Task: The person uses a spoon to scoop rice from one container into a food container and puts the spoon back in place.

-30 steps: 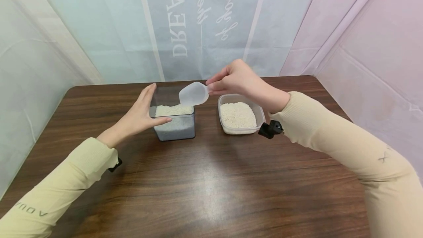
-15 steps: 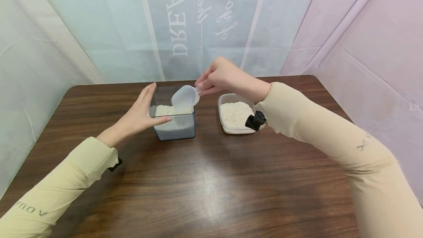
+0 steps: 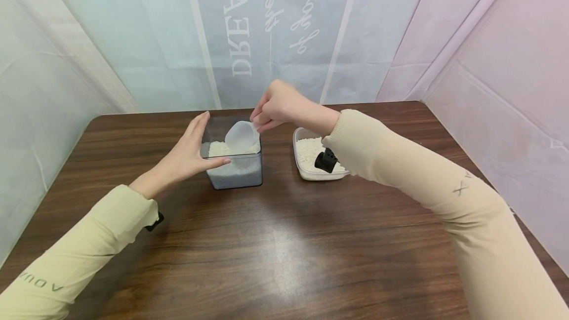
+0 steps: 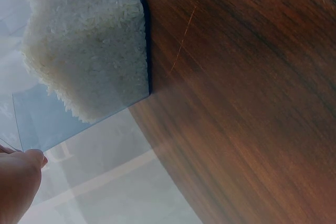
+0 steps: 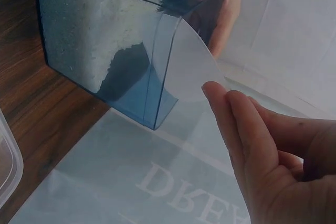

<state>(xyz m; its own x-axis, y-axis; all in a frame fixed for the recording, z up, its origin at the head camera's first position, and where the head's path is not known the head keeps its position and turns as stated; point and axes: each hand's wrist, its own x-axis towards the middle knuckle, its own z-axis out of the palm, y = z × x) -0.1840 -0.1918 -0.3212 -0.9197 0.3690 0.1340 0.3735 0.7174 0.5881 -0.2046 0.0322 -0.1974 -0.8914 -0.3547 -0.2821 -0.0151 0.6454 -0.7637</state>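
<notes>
A clear blue-tinted box (image 3: 235, 179) of white rice stands on the table at the back left. My left hand (image 3: 182, 157) grips it across its left side, thumb at the near rim and fingers at the far one. Between thumb and fingers, my right hand (image 3: 281, 105) pinches the handle of a translucent white scoop (image 3: 241, 137). The scoop is tipped into the box's mouth, its bowl low over the rice (image 4: 89, 51). In the right wrist view the scoop (image 5: 191, 64) reaches inside the rim, and the fingers hide its handle.
A shallow clear tub (image 3: 317, 177) of rice stands right of the box, partly hidden by my right wrist and its black camera (image 3: 326, 160). Both containers rest on the brown wooden table (image 3: 284, 241). A printed curtain (image 3: 275, 28) hangs behind the table's back edge.
My right hand has moved left with the scoop, from above the box's right edge down into its mouth. The left hand and the box have stayed in place.
</notes>
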